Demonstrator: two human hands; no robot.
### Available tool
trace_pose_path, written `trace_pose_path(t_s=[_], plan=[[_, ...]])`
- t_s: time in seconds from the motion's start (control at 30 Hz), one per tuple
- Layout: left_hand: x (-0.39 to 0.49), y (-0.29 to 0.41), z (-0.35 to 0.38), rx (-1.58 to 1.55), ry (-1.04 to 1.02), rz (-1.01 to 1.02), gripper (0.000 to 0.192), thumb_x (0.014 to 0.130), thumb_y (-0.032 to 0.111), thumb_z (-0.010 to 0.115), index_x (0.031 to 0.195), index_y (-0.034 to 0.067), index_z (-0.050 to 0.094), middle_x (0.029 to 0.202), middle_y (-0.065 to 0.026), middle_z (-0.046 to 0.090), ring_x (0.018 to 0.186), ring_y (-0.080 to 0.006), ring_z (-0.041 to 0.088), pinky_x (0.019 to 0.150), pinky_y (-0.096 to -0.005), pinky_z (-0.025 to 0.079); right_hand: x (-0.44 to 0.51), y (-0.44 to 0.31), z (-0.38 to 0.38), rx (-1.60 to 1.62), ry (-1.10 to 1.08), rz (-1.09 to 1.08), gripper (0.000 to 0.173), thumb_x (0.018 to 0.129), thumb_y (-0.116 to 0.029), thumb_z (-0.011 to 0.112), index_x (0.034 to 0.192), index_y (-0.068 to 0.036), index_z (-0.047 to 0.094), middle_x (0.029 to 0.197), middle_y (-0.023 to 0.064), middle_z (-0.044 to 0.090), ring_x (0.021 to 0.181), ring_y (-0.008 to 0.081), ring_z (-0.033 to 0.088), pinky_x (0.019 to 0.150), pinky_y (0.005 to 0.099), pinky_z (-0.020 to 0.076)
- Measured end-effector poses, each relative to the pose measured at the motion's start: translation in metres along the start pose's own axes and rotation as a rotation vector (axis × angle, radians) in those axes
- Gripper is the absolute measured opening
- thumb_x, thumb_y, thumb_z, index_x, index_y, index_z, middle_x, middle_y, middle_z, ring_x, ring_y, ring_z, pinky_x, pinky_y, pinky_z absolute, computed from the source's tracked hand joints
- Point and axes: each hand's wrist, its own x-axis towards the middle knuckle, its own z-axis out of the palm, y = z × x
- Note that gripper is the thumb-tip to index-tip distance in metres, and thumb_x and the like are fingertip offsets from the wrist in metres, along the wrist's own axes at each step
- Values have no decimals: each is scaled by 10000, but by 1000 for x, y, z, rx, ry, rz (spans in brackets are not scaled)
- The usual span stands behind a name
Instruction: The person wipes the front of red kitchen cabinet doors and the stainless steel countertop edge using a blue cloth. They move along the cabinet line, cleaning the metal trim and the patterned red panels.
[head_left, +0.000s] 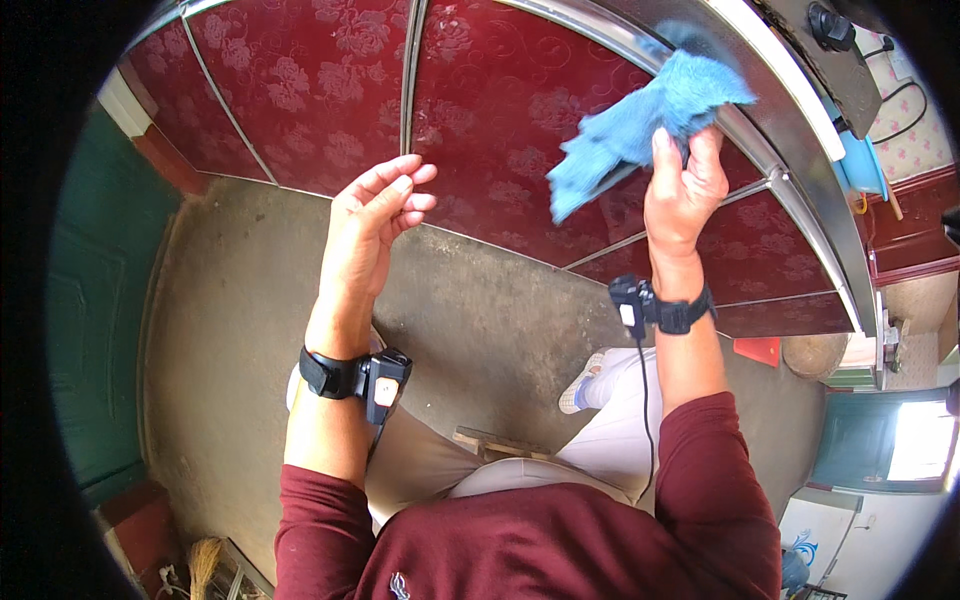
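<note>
My right hand (684, 187) pinches a blue cloth (637, 124) between thumb and fingers. The bunched cloth is held up before the red floral cabinet doors (517, 120), and its upper part overlaps the metal trim (600, 34). Whether it touches the door surface cannot be told. My left hand (379, 202) is raised with loosely curled fingers, and nothing shows in it. Its fingertips appear close to the lower end of the upright metal strip (412, 75) between two doors; contact is unclear.
A green door (97, 300) stands at the left and a straw broom (202, 562) at lower left. Below me is a wooden stool (499, 442) on the concrete floor (465, 300). A red object (757, 350) lies at right. A blue basin (862, 165) is by the counter.
</note>
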Motion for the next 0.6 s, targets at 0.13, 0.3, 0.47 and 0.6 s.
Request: trace_pose_path(t_s=[0.13,0.3,0.47,0.6], plan=[[-1,0,3,79,-13,-20,367,911,154,560,1223,-37,526,1157,-160,622,860,-145,646,766,-256,513,12,27,16,-644,-150,-467,246,725,-25,605,960,-87,637,1240,75,571,1142,282,495,970,409,371],[-3,0,7,35,5,-25,364,866,134,621,1184,-35,562,1108,-165,642,839,-139,654,745,-236,508,-10,71,49,-1107,-224,-659,59,785,-218,586,829,-199,620,1423,-39,425,1294,204,367,1113,529,57],[-4,0,11,63,-16,-51,404,875,160,607,1212,-50,531,1151,-175,617,861,-147,641,775,-251,501,-28,99,53,-1126,-356,-640,427,760,-481,616,1072,-190,622,1518,60,256,1405,287,168,1092,570,-28],[-4,-1,12,96,-30,-62,430,884,177,593,1233,-61,508,1174,-185,601,876,-149,629,789,-256,496,-51,110,67,-1132,-459,-724,441,761,-503,608,1102,-224,613,1538,23,205,1433,274,58,1103,561,-67]])
